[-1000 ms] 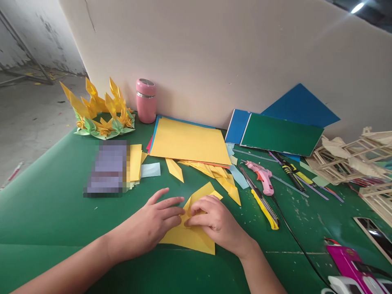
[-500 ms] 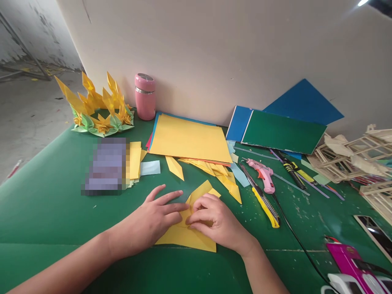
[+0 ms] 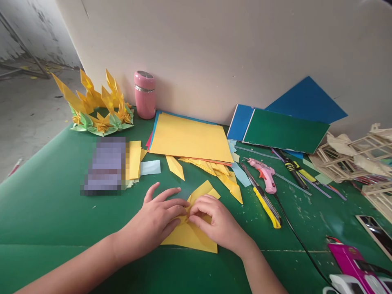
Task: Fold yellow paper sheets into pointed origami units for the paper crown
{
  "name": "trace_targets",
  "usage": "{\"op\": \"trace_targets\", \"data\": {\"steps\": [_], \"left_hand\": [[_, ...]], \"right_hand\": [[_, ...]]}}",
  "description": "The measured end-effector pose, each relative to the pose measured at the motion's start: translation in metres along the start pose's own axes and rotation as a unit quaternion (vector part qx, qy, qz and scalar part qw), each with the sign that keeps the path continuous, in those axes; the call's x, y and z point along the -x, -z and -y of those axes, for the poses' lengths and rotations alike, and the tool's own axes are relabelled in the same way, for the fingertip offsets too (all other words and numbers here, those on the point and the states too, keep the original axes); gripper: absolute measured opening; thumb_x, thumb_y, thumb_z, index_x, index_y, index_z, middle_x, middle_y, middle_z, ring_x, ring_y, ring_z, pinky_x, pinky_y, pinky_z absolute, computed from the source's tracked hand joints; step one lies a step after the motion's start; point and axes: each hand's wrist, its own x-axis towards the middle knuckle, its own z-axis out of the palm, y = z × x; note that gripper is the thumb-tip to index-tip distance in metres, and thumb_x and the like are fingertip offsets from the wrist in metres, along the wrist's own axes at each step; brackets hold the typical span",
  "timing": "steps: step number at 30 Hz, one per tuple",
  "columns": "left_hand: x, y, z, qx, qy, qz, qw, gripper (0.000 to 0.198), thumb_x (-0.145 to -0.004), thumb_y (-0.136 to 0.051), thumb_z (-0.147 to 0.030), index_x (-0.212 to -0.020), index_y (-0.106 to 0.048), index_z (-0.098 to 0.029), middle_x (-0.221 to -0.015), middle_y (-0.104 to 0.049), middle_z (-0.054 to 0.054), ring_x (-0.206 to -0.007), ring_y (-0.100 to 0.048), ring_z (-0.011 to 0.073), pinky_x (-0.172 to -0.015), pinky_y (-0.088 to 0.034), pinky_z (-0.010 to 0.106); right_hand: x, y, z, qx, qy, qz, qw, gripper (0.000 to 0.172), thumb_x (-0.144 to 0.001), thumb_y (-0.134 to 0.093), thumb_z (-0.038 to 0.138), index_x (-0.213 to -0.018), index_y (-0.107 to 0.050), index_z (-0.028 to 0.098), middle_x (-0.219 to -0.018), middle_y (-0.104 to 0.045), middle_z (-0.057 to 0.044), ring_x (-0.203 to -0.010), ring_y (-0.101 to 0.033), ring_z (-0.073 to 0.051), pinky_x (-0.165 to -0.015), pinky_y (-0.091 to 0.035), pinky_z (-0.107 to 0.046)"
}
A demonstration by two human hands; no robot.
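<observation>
Folded yellow paper (image 3: 192,237); our left hand (image 3: 162,213) fingers-spread, our right hand (image 3: 217,218) pinching its fold; we'd best crease evenly.

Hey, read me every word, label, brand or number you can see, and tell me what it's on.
No text can be read in this picture.
Magenta item: small mark near its top, too small to read.
Pixelated item: any print is lost.
Yellow-handled knife: markings, if any, too small to read.
Folded yellow paper: no writing seen.
</observation>
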Motion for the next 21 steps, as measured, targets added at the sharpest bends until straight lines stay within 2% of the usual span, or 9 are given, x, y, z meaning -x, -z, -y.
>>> {"op": "trace_targets", "data": {"steps": [5, 9, 13, 17, 21], "left_hand": [[-0.003, 0.002, -0.003, 0.015, 0.024, 0.005, 1.000, 0.015, -0.092, -0.050, -0.029, -0.094, -0.064, -0.032, -0.106, -0.070, -0.009, -0.120, -0.051, 0.0199, -0.113, 0.003, 0.046], [-0.006, 0.008, -0.007, 0.003, 0.029, 0.025, 0.999, 0.013, -0.089, -0.054, -0.023, -0.092, -0.064, -0.031, -0.105, -0.071, -0.009, -0.116, -0.054, 0.0195, -0.113, -0.004, 0.045], [-0.005, 0.008, -0.008, -0.010, 0.027, 0.027, 0.999, 0.009, -0.087, -0.055, -0.020, -0.082, -0.059, -0.026, -0.104, -0.070, -0.009, -0.116, -0.055, 0.0187, -0.112, -0.009, 0.043], [-0.002, 0.002, -0.005, -0.008, 0.025, 0.002, 1.000, 0.016, -0.090, -0.051, -0.023, -0.074, -0.053, -0.024, -0.103, -0.071, -0.008, -0.116, -0.054, 0.0186, -0.111, -0.006, 0.044], [0.000, -0.002, -0.003, -0.009, 0.014, -0.009, 1.000, 0.021, -0.092, -0.046, -0.026, -0.073, -0.055, -0.024, -0.102, -0.071, -0.007, -0.115, -0.054, 0.0179, -0.112, -0.004, 0.045]], "right_hand": [[-0.001, -0.006, 0.000, 0.037, -0.011, -0.035, 0.999, 0.018, -0.079, -0.060, 0.008, -0.067, -0.053, 0.020, -0.070, -0.059, 0.001, -0.070, -0.056, -0.016, -0.061, -0.046, -0.027], [-0.002, -0.009, 0.000, 0.052, -0.008, -0.047, 0.997, 0.020, -0.078, -0.059, 0.007, -0.067, -0.050, 0.021, -0.069, -0.057, 0.001, -0.069, -0.056, -0.015, -0.059, -0.046, -0.025], [-0.002, -0.009, 0.000, 0.056, -0.012, -0.042, 0.997, 0.022, -0.077, -0.058, 0.005, -0.066, -0.049, 0.021, -0.069, -0.056, 0.001, -0.069, -0.055, -0.015, -0.059, -0.045, -0.025], [-0.002, -0.009, -0.001, 0.059, -0.009, -0.045, 0.997, 0.023, -0.077, -0.057, 0.005, -0.065, -0.046, 0.021, -0.067, -0.054, 0.002, -0.068, -0.053, -0.015, -0.058, -0.043, -0.025], [-0.003, -0.011, -0.002, 0.067, 0.003, -0.051, 0.996, 0.024, -0.075, -0.056, 0.005, -0.065, -0.043, 0.022, -0.067, -0.053, 0.002, -0.068, -0.053, -0.016, -0.059, -0.042, -0.025]]}}
